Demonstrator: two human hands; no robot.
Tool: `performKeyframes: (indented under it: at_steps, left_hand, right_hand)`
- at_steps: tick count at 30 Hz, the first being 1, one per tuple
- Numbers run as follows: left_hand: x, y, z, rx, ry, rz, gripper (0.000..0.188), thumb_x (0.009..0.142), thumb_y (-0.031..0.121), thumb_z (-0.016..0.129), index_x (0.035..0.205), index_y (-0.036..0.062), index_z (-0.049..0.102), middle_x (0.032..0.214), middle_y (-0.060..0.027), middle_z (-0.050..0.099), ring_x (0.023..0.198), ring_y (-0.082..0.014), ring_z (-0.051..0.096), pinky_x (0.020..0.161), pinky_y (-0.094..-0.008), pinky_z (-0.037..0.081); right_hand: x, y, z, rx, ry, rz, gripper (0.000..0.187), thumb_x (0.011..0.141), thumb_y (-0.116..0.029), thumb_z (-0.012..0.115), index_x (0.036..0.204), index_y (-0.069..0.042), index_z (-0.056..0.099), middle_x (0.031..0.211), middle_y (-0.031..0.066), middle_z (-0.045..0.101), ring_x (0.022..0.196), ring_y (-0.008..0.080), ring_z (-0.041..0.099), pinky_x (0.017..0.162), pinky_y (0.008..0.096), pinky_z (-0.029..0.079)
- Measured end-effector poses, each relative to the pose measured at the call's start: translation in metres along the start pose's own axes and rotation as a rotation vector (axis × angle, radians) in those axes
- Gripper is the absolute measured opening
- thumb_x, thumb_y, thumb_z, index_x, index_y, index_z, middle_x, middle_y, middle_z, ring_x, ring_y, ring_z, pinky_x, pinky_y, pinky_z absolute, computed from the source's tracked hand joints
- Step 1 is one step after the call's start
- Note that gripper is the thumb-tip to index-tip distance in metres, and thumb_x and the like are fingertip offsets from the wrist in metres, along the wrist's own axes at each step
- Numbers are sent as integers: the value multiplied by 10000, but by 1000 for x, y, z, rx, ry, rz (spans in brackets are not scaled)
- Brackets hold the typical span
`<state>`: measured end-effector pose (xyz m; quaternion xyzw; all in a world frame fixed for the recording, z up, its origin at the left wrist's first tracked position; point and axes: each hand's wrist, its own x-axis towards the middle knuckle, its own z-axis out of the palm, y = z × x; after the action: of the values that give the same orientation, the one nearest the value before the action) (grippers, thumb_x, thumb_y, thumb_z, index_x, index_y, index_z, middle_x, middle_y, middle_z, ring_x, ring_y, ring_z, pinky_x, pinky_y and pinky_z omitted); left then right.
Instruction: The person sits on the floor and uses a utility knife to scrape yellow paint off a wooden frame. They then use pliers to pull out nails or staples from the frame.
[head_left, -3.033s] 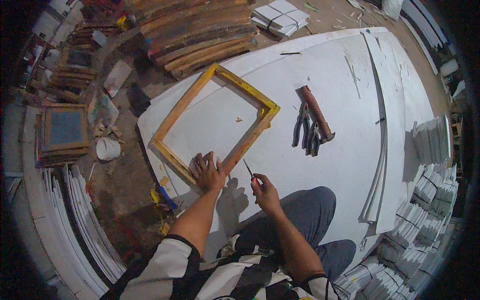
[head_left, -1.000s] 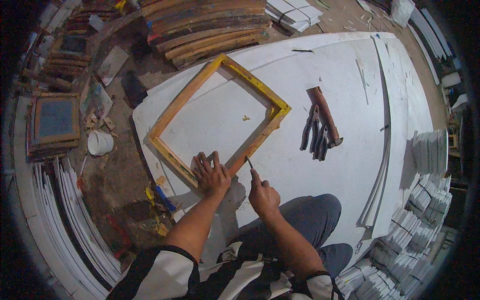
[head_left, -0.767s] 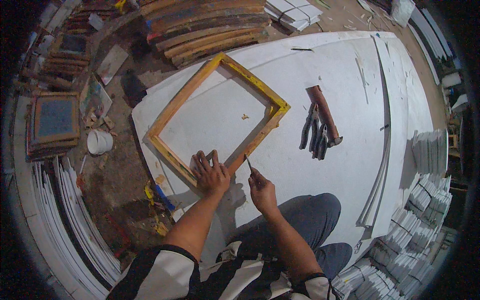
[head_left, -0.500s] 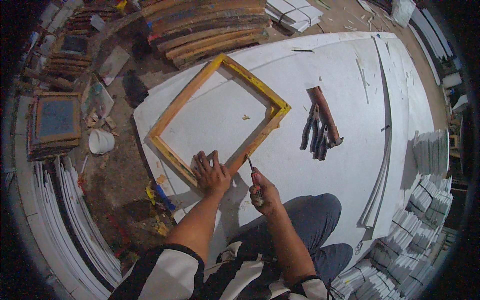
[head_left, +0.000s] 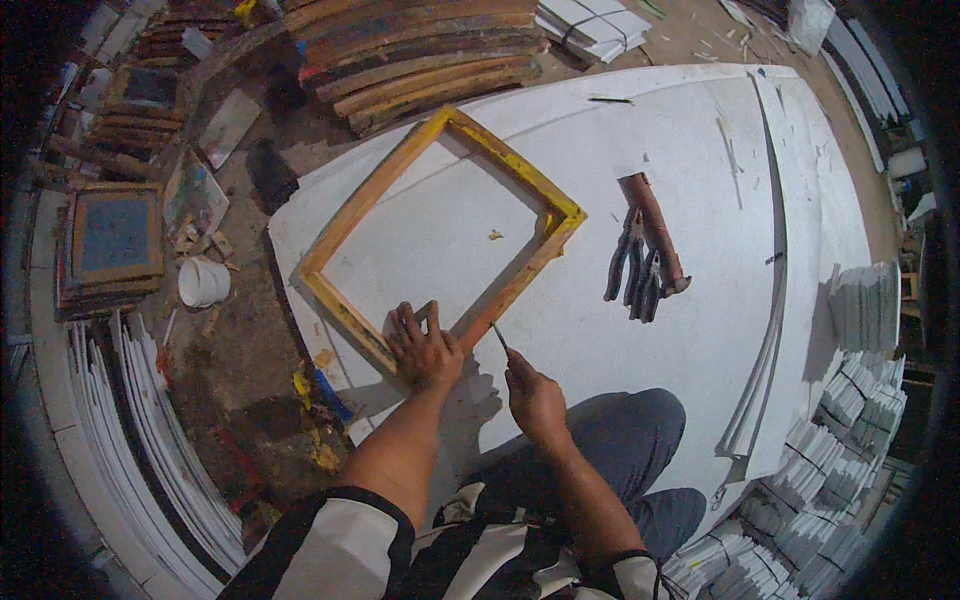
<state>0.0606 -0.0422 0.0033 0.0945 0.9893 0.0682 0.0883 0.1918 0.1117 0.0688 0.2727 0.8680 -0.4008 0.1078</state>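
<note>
A yellow-painted wooden frame (head_left: 395, 190) lies flat on a large white board (head_left: 700, 120). My left hand (head_left: 422, 347) presses down on the frame's near corner, fingers spread. My right hand (head_left: 535, 395) sits just to the right of it and pinches a thin dark pointed tool (head_left: 499, 337), whose tip touches the frame's right-hand rail near that corner. My bent knee in blue trousers (head_left: 620, 440) rests on the board below the hands.
Pliers and a hammer with a brown handle (head_left: 645, 250) lie on the board to the right. Curved wooden slats (head_left: 430, 60) are piled at the back. A white cup (head_left: 203, 282) and stacked frames (head_left: 110, 240) sit left; white slab stacks (head_left: 850, 410) stand right.
My left hand stays pressed on the frame corner. My right hand has made small moves beside it, dipping back and then bringing the thin tool up to the frame rail again.
</note>
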Motion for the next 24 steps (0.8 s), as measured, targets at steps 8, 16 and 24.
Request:
performKeyframes:
  at_steps: [8, 16, 24]
  left_hand:
    - [-3, -4, 8, 1, 92, 26, 631, 948, 286, 575, 1560, 229, 432, 1669, -231, 248, 1573, -459, 165, 1201, -692, 249]
    - [0, -12, 22, 66, 104, 78, 616, 939, 304, 579, 1533, 185, 469, 1657, -262, 269, 1558, -496, 183, 1149, -733, 302]
    - [-1, -1, -1, 3, 22, 33, 590, 967, 289, 567, 1537, 176, 463, 1646, -267, 287, 1566, -489, 162, 1200, -700, 222]
  right_hand:
    - [1, -24, -11, -150, -54, 27, 453, 1045, -308, 536, 1493, -238, 530, 904, 222, 724, 792, 441, 720, 669, 581, 559]
    - [11, -55, -20, -243, -122, 110, 444, 1037, -274, 533, 1477, -215, 550, 874, 225, 729, 801, 428, 731, 696, 556, 571]
    - [-1, -48, -9, -341, -153, 157, 407, 1064, -278, 489, 1443, -161, 578, 949, 230, 746, 889, 446, 731, 755, 577, 574]
